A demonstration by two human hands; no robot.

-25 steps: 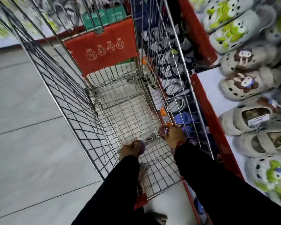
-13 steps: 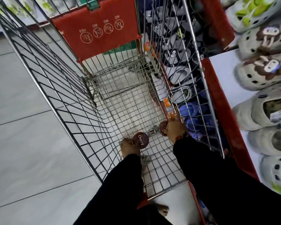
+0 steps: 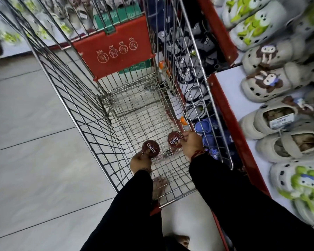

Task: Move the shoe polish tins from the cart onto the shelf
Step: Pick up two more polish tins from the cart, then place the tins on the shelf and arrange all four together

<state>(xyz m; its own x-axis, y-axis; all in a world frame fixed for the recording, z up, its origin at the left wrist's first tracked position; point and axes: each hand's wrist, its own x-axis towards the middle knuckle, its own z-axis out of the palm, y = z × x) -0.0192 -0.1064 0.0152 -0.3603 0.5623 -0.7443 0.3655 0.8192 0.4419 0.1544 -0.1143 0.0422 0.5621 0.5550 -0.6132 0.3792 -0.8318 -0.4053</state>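
Both my hands reach down into a wire shopping cart (image 3: 76,98). My left hand (image 3: 140,163) grips a round dark-red shoe polish tin (image 3: 150,149) with "Cherry" on its lid, held by its near edge. My right hand (image 3: 191,144) grips a second like tin (image 3: 174,142), lid tilted up toward me. Both tins are low inside the cart, near its mesh floor. The shelf (image 3: 232,91), white-topped with a red edge, runs along the right of the cart.
Several pale clog shoes (image 3: 268,82) with cartoon faces cover the shelf at right. More shoes show on the lower shelf level through the cart's right wall. The cart's red child-seat flap (image 3: 114,49) stands at its far end. Grey tiled floor (image 3: 25,142) lies left. My bare feet show below.
Both hands have lifted and turned their tins so the lids face up. The camera has shifted slightly, bringing more of the shelf into view.
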